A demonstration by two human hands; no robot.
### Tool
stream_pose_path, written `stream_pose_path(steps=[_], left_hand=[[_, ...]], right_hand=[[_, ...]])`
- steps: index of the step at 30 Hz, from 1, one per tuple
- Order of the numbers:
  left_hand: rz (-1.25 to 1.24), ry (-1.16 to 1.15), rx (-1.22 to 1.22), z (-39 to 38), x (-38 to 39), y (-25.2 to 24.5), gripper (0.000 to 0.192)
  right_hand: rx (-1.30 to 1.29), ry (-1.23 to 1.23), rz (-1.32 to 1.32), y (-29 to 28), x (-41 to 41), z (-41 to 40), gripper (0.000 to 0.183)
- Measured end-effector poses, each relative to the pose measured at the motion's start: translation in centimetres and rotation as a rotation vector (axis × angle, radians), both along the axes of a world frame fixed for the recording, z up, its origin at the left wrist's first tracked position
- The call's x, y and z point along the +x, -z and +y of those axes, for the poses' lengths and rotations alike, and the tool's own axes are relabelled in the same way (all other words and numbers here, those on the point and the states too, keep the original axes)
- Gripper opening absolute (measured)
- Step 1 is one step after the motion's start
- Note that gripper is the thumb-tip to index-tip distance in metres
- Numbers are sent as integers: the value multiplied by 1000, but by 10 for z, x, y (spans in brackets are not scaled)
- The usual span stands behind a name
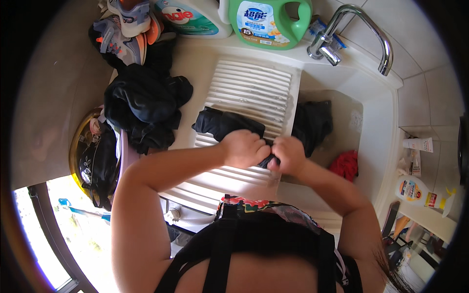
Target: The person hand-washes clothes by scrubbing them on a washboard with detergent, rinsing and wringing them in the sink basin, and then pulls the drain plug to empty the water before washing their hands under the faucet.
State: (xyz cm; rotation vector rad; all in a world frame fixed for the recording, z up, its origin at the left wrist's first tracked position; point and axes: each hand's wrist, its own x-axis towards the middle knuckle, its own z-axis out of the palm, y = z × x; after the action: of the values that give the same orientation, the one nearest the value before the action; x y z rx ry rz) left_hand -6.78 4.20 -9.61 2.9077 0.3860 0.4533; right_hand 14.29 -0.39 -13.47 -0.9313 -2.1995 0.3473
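Both my hands grip a dark wet garment (pixel 229 123) over the ribbed washboard (pixel 253 80) of a white laundry sink. My left hand (pixel 246 148) is closed around the cloth, knuckles up. Close beside it, my right hand (pixel 287 152) clasps the same bunched fabric near the board's right edge. One end of the garment lies across the ridges on the left. To the right, dark cloth (pixel 311 124) hangs into the water-filled basin; my hands hide whether it joins the held piece. A red cloth (pixel 345 164) sits partly in the murky water.
Dark clothes (pixel 144 99) are heaped left of the washboard, below sneakers (pixel 124 36). Detergent jugs (pixel 269 25) stand along the back ledge. A chrome faucet (pixel 351 33) arches over the basin. Further left is a basin (pixel 126 154) with black clothing; a spray bottle (pixel 414 192) rests at right.
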Motion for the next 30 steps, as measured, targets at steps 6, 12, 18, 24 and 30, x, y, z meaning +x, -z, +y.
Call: stream_pose_path(steps=[6, 12, 18, 24, 30], left_hand=[[-25, -529, 21, 124, 65, 2, 15], [85, -671, -5, 123, 64, 23, 19], [240, -160, -204, -21, -17, -19, 15], [162, -240, -133, 53, 0, -6, 21], [79, -741, -18, 143, 59, 11, 17]], right_hand=[[84, 488, -152, 9, 26, 159, 22], [-18, 699, -227, 10, 4, 143, 18], [-50, 71, -117, -34, -25, -20, 20], [-156, 176, -183, -19, -17, 59, 25], [169, 434, -220, -2, 8, 183, 17]])
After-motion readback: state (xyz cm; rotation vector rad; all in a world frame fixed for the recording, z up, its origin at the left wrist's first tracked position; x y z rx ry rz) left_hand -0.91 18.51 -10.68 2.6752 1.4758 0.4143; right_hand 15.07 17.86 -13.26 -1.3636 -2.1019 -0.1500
